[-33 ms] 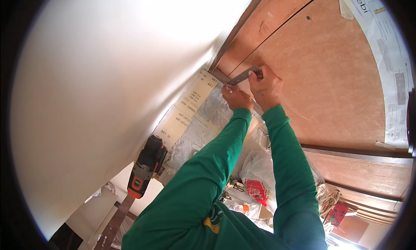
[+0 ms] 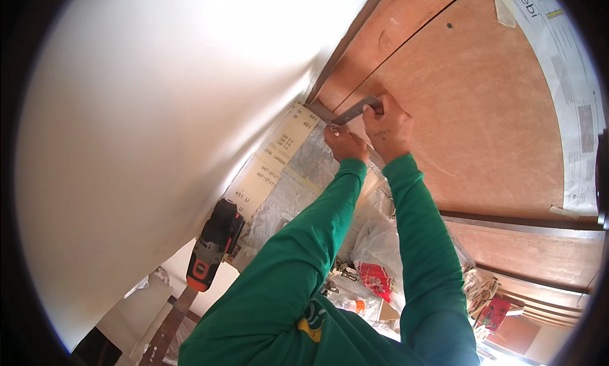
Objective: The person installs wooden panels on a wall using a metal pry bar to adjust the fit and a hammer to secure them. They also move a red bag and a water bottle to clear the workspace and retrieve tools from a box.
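My right hand (image 2: 390,130) is closed around one end of a flat, dark grey metal strip (image 2: 349,115). The strip slants down to the left, its far end close to the wooden frame at the corner. Just below that end, my left hand (image 2: 347,144) is closed with its fingertips pinched together. Something small and pale shows at those fingertips, too small to name. The reddish-brown wooden panel (image 2: 469,112) lies to the right of both hands, with a dark seam running down toward the strip. A pale printed board (image 2: 279,150) extends left of my left hand.
A black and orange cordless power tool (image 2: 216,245) rests at the lower end of the printed board, beside the large white panel (image 2: 158,112). Clear plastic bags (image 2: 377,242) and clutter lie below my arms. A printed white sheet (image 2: 574,112) is taped at the right.
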The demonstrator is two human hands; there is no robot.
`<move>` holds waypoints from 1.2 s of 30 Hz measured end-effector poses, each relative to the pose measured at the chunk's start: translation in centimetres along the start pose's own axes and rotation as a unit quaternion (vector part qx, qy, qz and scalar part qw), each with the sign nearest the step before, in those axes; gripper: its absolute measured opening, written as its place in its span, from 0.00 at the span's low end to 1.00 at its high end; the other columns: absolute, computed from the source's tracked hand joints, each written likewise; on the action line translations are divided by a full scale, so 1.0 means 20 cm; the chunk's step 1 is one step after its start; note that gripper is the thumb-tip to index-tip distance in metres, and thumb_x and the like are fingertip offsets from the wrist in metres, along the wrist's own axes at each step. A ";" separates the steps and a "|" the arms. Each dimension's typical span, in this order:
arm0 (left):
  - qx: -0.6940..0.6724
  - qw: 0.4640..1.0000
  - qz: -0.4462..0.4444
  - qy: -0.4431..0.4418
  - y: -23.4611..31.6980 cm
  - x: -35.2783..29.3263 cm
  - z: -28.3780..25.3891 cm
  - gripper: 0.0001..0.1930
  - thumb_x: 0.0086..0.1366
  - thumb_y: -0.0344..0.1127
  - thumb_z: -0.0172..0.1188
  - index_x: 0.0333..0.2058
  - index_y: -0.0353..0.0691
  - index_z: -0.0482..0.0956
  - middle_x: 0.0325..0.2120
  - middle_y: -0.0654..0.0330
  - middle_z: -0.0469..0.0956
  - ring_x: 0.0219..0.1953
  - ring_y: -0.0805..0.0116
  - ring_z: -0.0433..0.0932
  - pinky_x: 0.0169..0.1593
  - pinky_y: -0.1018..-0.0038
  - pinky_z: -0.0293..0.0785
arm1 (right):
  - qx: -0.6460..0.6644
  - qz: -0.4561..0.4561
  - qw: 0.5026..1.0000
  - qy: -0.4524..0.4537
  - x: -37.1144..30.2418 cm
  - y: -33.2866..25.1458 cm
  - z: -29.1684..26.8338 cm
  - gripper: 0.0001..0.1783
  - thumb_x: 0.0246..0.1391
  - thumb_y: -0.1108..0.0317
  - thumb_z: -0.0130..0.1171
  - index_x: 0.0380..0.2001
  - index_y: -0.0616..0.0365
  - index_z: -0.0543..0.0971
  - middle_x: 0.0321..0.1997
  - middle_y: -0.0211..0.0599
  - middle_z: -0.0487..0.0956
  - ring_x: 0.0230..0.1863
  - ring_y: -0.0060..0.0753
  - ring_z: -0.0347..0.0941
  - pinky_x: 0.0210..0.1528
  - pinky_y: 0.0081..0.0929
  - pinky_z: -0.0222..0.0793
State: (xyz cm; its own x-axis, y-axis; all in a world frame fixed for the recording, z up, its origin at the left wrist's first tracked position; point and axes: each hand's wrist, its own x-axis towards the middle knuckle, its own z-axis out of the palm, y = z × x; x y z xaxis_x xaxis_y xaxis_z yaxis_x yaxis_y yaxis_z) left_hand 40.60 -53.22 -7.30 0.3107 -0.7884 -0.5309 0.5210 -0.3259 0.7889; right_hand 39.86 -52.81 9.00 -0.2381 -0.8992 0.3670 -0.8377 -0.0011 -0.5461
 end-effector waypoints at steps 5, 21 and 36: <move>0.004 1.000 0.006 -0.012 -0.02 0.03 -0.02 0.16 0.65 0.37 0.50 0.49 0.38 0.64 0.48 0.50 0.66 0.51 0.50 0.70 0.54 0.55 0.67 | -0.031 -0.022 0.999 -0.022 0.03 -0.04 0.07 0.09 0.48 0.67 0.65 0.32 0.58 0.79 0.24 0.42 0.80 0.25 0.40 0.79 0.30 0.32 0.75; 0.130 0.987 -0.063 0.073 0.13 -0.04 -0.02 0.17 0.68 0.40 0.47 0.53 0.42 0.66 0.51 0.53 0.65 0.56 0.55 0.67 0.51 0.56 0.71 | -0.161 -0.049 0.976 -0.138 0.18 -0.28 0.40 0.10 0.52 0.65 0.59 0.34 0.58 0.74 0.36 0.51 0.79 0.38 0.56 0.77 0.42 0.47 0.74; 0.229 0.969 0.091 0.016 0.12 -0.08 -0.03 0.21 0.66 0.34 0.55 0.56 0.37 0.65 0.56 0.53 0.62 0.57 0.53 0.64 0.53 0.57 0.71 | 0.079 0.044 0.993 0.080 -0.08 0.08 0.09 0.09 0.48 0.68 0.65 0.32 0.61 0.80 0.26 0.43 0.81 0.26 0.40 0.79 0.31 0.31 0.74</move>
State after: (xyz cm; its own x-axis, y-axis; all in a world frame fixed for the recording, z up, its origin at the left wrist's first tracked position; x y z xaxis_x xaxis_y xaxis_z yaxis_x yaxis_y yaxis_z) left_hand 41.80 -52.46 -4.76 0.3923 -0.8405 -0.3738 0.0494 -0.3865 0.9210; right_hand 39.80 -52.09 6.24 -0.3924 -0.8175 0.4215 -0.7258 -0.0063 -0.6879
